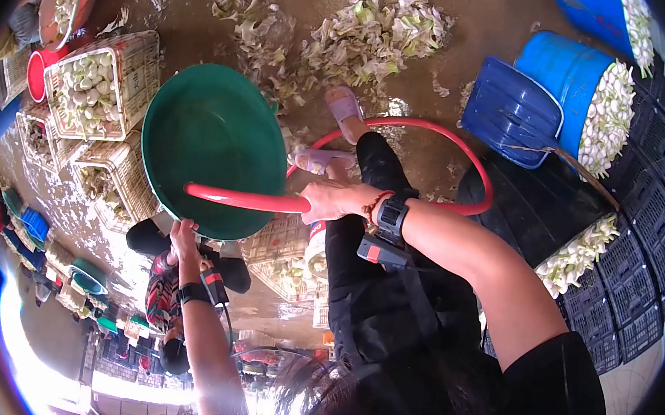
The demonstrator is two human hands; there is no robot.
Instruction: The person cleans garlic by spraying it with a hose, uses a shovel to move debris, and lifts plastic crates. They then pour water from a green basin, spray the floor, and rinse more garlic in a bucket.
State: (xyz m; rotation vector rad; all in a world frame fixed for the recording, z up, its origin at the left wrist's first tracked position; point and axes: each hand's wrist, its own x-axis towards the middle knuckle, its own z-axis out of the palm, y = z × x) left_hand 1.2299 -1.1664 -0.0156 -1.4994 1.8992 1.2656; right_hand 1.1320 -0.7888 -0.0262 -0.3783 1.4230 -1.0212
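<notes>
A large green basin [218,110] is tilted with its hollow side facing me. My left hand [183,240] grips its near rim, fingers closed over the edge. In my right hand [335,201] is a red hose [250,199], wrapped by my fingers. The hose's open end lies over the basin's inside; whether water flows from it I cannot make out. Behind my right hand the hose curves in a wide loop past my slippers [344,106]. Both my wrists carry black straps with small boxes.
Crates [127,71] of pale, garlic-like bulbs stand at left, near a red bucket [39,75]. Leafy peelings [379,38] litter the wet floor. Blue drums [564,85] of bulbs, a blue shovel blade [511,112] and black crates [620,264] are at right. Another person [163,291] is beyond my left hand.
</notes>
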